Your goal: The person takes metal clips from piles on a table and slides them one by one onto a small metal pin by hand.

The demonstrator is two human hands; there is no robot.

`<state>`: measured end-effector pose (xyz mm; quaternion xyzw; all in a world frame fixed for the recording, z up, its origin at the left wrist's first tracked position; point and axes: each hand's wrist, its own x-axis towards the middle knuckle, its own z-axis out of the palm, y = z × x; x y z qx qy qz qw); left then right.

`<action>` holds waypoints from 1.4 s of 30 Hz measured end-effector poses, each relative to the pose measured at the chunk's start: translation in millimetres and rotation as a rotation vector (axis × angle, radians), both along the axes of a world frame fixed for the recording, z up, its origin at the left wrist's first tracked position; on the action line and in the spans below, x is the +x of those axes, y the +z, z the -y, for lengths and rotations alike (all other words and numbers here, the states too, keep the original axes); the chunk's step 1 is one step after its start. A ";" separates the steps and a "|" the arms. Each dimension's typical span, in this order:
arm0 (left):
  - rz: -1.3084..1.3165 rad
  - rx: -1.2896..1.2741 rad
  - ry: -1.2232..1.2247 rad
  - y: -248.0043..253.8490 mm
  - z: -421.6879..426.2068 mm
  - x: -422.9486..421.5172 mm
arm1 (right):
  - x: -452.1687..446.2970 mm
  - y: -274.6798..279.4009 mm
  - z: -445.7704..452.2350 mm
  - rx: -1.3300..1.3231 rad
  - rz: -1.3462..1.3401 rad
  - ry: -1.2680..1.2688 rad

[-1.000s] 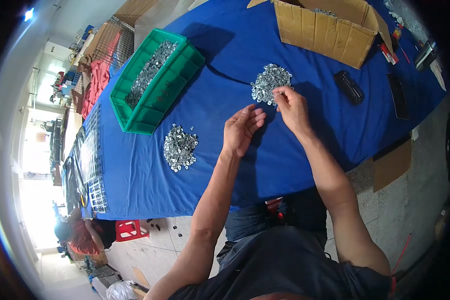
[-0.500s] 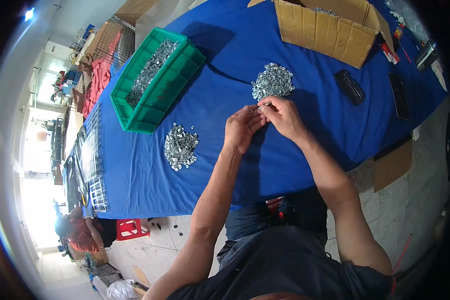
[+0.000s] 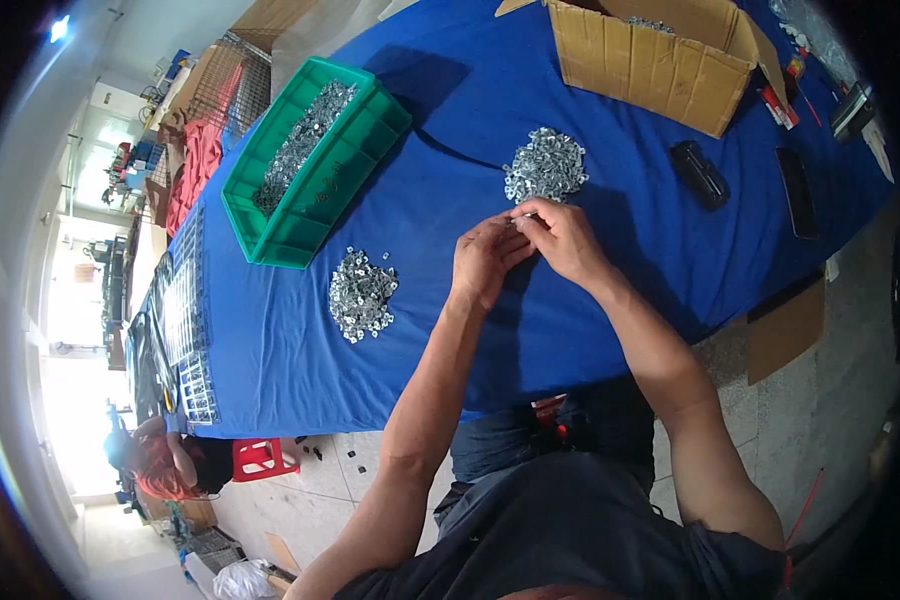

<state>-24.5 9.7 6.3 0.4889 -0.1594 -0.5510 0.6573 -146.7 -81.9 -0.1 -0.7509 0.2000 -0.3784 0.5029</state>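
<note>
Blue cloth (image 3: 280, 345) separates near edge (image 3: 300, 433) from right hand (image 3: 564, 243), pinching a small piece (image 3: 515, 222), and left hand (image 3: 480, 264), grip unclear.

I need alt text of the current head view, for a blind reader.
A person's left hand and right hand meet above a blue cloth, beside a pile of small silvery parts. Nearby: another pile, a green bin, a cardboard box.
</note>
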 end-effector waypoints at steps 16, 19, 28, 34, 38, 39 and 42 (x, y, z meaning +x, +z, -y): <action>-0.092 -0.014 0.081 -2.3 -1.4 2.2 | -5.9 -9.5 22.0 0.087 -0.031 -0.353; -0.048 0.038 0.106 -4.8 -1.6 2.3 | -6.8 -7.5 20.2 0.124 -0.031 -0.333; -0.099 -0.046 0.022 -7.1 -2.1 5.9 | 4.3 -6.9 2.1 0.166 0.136 0.010; -0.156 -0.084 0.032 -14.7 -3.1 11.3 | -3.5 0.4 5.4 0.185 -0.068 -0.011; -0.111 -0.057 0.061 -14.2 -3.6 9.3 | -1.9 0.9 4.0 0.165 -0.015 -0.038; -0.107 -0.044 0.068 -13.3 -3.6 8.8 | -1.8 1.5 3.4 0.173 0.005 -0.040; -0.077 -0.011 0.079 -10.8 -1.7 6.0 | -2.9 1.2 4.4 0.192 0.002 -0.032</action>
